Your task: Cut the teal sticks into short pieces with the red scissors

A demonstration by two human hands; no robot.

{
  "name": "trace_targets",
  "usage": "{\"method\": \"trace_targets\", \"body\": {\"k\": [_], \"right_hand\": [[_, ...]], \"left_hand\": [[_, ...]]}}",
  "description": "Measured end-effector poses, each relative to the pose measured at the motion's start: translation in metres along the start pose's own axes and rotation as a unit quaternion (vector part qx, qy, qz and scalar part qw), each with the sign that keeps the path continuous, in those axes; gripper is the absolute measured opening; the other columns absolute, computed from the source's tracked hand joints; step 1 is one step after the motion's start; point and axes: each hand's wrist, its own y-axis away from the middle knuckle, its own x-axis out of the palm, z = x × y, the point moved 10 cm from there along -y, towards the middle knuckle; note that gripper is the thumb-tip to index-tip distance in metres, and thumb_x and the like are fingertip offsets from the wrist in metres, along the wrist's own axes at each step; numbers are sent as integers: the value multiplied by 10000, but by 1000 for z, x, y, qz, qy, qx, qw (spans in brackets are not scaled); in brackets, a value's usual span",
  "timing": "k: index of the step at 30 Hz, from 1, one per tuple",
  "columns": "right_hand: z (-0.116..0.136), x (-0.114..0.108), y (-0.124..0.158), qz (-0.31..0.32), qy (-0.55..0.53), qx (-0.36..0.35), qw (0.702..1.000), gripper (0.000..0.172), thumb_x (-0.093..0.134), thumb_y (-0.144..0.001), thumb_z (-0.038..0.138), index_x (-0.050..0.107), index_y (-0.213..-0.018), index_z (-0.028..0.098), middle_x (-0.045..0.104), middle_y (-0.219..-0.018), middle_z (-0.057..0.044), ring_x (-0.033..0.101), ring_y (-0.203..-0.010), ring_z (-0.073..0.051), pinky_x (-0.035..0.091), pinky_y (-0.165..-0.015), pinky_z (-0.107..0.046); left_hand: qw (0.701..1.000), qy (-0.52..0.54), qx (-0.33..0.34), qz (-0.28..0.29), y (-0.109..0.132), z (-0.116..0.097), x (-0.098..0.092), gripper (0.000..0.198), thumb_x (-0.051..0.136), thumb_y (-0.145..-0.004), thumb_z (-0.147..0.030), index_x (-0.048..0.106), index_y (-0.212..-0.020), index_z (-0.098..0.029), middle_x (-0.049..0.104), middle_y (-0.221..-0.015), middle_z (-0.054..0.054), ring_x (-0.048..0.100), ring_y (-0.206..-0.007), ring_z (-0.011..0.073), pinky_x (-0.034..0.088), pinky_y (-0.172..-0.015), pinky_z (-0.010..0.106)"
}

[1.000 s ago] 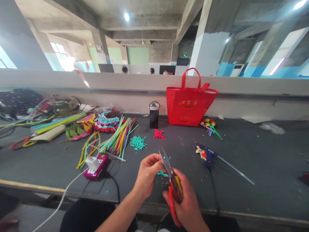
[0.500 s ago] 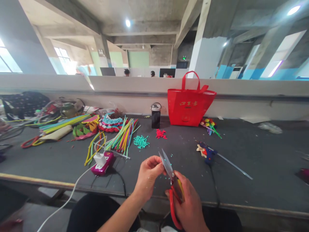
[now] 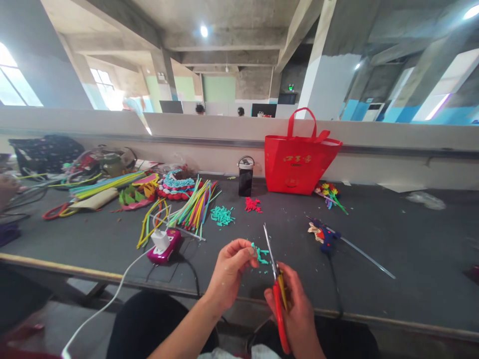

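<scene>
My right hand (image 3: 295, 304) is wrapped round the handles of a pair of scissors (image 3: 283, 319) with red and yellow grips. Their blades point up and away, looking nearly closed or turned edge-on. Left of the blades, my left hand (image 3: 232, 269) pinches with thumb and forefinger. A bit of teal pipe cleaner shows at its fingertips; most of it is hidden. Several short teal pieces (image 3: 263, 255) lie on the dark table just beyond those fingertips. Further back are a heap of cut teal pieces (image 3: 222, 216) and a smaller heap of red pieces (image 3: 253, 205).
A bundle of coloured pipe cleaners (image 3: 196, 207) lies left, behind a purple power strip (image 3: 164, 249) with a white plug. At the back stand a dark cup (image 3: 245, 180) and a red bag (image 3: 299, 167). A glue gun (image 3: 326, 237) with its cord is on the right.
The scissor blades have gone from spread to nearly together and shifted slightly right, away from my left fingers. More teal pieces show beside my left fingertips. The view has shifted slightly.
</scene>
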Motion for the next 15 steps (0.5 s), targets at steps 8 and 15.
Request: {"method": "trace_targets", "body": {"k": [8,15], "right_hand": [[-1,28,-14,24,-292,176,940,521,731,-758,492,542,-1162,223,601,-686,32,465,-414,-71,365,-358,-174],[11,46,-19,70,-362,180,912,378,706,-798,459,545,-1043,222,491,-573,97,385,-356,-37,334,-339,-148]], "left_hand": [[999,-1,18,38,2,15,1,66,724,-703,-223,683,-690,-172,607,-888,39,554,-856,166,430,-817,271],[998,11,7,57,4,26,-3,42,751,-679,-193,715,-702,-191,611,-914,27,568,-880,178,428,-831,303]]}}
